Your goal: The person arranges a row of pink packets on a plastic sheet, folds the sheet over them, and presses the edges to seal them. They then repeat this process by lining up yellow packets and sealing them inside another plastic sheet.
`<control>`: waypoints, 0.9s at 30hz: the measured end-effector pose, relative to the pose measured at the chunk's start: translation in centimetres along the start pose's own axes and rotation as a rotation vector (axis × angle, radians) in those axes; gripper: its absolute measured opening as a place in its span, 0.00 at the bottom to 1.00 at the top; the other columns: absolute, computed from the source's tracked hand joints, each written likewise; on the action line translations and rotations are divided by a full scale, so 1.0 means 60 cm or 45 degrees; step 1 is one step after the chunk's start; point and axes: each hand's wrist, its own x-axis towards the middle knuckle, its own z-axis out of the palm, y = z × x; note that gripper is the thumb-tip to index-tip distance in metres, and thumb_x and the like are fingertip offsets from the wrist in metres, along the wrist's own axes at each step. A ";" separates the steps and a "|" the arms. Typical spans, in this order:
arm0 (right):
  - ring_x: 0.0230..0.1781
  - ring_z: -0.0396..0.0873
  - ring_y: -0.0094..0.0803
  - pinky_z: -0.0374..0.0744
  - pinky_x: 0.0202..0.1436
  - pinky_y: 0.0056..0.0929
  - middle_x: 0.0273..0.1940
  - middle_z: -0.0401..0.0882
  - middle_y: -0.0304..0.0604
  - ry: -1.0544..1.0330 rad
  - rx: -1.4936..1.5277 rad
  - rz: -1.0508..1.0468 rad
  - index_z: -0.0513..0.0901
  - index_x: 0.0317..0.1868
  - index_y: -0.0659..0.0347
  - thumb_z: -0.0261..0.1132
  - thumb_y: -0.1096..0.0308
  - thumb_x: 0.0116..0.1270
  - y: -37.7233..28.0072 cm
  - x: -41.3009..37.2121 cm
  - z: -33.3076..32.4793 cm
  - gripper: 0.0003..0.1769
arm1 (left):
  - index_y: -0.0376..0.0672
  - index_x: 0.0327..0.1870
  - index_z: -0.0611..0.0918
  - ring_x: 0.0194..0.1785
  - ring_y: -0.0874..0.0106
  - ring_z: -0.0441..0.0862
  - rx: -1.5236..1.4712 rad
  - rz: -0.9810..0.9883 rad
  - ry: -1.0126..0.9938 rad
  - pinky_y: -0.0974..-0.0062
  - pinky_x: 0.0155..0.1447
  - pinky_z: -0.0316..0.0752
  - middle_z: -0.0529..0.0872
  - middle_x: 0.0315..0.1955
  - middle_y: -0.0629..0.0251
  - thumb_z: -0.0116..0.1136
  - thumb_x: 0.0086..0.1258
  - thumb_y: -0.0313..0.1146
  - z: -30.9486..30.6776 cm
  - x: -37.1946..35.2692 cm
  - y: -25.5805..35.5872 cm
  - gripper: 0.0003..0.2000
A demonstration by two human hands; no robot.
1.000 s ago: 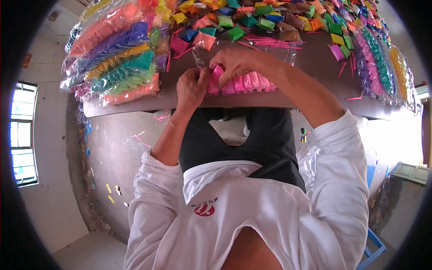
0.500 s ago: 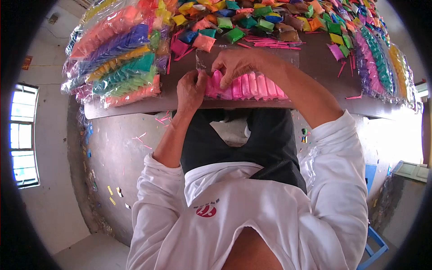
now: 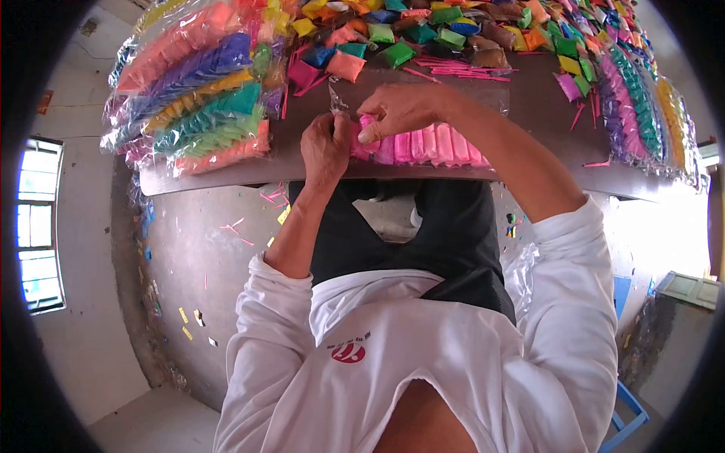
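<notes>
A row of small pink packets lies inside a clear plastic bag at the table's near edge. At the row's left end, my left hand is closed, thumb and fingers pinching the bag's clear film, a crumpled piece of which sticks up above the fingertips. My right hand arches over the row from the right. Its thumb and fingers are closed on a pink packet at the left end, partly hidden by the fingers.
Filled bags of coloured packets are stacked on the left, with more bags on the right. A heap of loose packets covers the far side of the brown table. Pink strips lie before it; scraps litter the floor.
My left hand has shifted slightly right, and clear film now stands up above its fingers. My right hand's fingers have drawn up to the top of the leftmost pink packet.
</notes>
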 end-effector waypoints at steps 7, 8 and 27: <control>0.45 0.81 0.55 0.77 0.51 0.47 0.33 0.83 0.59 0.301 -0.430 0.046 0.81 0.39 0.67 0.75 0.44 0.41 -0.029 -0.030 0.052 0.35 | 0.34 0.31 0.82 0.38 0.44 0.81 0.000 -0.088 -0.004 0.54 0.44 0.73 0.82 0.31 0.44 0.52 0.70 0.42 -0.003 -0.003 0.013 0.17; 0.45 0.81 0.56 0.77 0.51 0.48 0.33 0.83 0.59 0.302 -0.404 0.047 0.81 0.38 0.67 0.75 0.45 0.40 -0.026 -0.028 0.055 0.34 | 0.34 0.31 0.82 0.38 0.45 0.81 -0.021 -0.091 0.001 0.54 0.44 0.73 0.82 0.31 0.45 0.52 0.70 0.42 -0.003 -0.004 0.011 0.17; 0.27 0.77 0.56 0.73 0.33 0.51 0.22 0.76 0.59 0.146 -0.376 -0.097 0.83 0.26 0.67 0.67 0.47 0.57 -0.004 -0.006 0.042 0.26 | 0.33 0.30 0.82 0.35 0.44 0.81 -0.033 -0.026 0.034 0.55 0.41 0.73 0.82 0.28 0.43 0.56 0.69 0.39 -0.003 -0.002 0.009 0.15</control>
